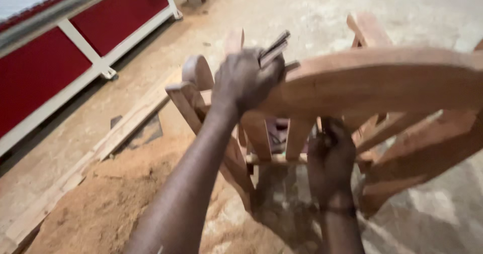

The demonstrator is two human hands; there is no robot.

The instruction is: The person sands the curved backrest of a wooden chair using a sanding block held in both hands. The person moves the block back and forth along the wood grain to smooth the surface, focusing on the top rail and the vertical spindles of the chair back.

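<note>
Left hand at 12 o'clock, fingers clamped on thin metal tool, pressed against curved top rail of wooden chair frame. Right hand at 5 o'clock under rail, among slats; finger state unclear. Sawdust heap at 8 o'clock.
</note>
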